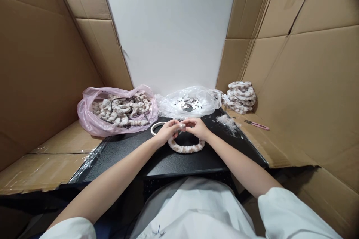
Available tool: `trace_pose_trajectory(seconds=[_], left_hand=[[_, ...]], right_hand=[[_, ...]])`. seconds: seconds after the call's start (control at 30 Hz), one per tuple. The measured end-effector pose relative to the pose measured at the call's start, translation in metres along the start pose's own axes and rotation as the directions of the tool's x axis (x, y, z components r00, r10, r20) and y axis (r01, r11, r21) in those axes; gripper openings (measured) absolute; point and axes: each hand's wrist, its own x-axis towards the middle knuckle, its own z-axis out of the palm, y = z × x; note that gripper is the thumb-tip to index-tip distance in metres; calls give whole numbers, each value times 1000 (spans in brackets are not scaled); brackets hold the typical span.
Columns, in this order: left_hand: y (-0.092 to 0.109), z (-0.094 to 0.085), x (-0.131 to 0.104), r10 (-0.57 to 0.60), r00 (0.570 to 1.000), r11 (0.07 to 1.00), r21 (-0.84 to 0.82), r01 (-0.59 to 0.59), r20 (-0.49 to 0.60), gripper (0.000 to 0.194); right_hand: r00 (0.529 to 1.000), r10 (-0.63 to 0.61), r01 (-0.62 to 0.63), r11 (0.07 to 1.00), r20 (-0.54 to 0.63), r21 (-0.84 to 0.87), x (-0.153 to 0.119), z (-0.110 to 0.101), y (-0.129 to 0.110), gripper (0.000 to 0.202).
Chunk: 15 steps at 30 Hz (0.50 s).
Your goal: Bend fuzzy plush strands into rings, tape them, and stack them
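Note:
A fluffy white and brown ring [186,149] rests on the black tabletop, its far part hidden behind my fingers. My left hand [169,131] and my right hand [198,128] meet at the ring's far side, fingertips pinched together. Between the fingertips shows a small shiny whitish piece [182,126], too small to make out. Both hands are closed at this spot. Just left of my left hand, a white roll of tape [156,128] lies flat, partly covered by the hand.
A pink bag [86,117] of fluffy pieces stands at the left. Behind my hands lies a clear bag [207,99] with small flat pieces. Rightward are fluff scraps [228,123], pink-handled snips [259,125] and stacked fluffy rings [241,98]. Cardboard walls [314,82] flank the black table [123,160].

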Motion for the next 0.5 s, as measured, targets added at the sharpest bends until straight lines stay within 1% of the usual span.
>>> trace_pose_trajectory(seconds=[0.1, 0.17, 0.3, 0.4, 0.5], left_hand=[[3, 1, -1, -43, 998, 997, -60, 46, 46, 22], [5, 3, -3, -49, 996, 996, -67, 54, 81, 22], [7, 7, -6, -73, 987, 990, -107, 90, 146, 31], [6, 5, -7, -97, 981, 982, -147, 122, 166, 31], [4, 2, -6, -136, 957, 958, -211, 193, 257, 30]], right_hand=[[993, -118, 122, 974, 32, -191, -1, 1, -1, 23], [986, -165, 166, 944, 29, -286, -2, 0, -1, 21], [973, -226, 226, 907, 44, -355, -4, 0, 1, 16], [960, -271, 276, 868, 72, -413, -5, 2, 1, 13], [947, -310, 310, 801, 89, -513, -5, 2, -3, 10]])
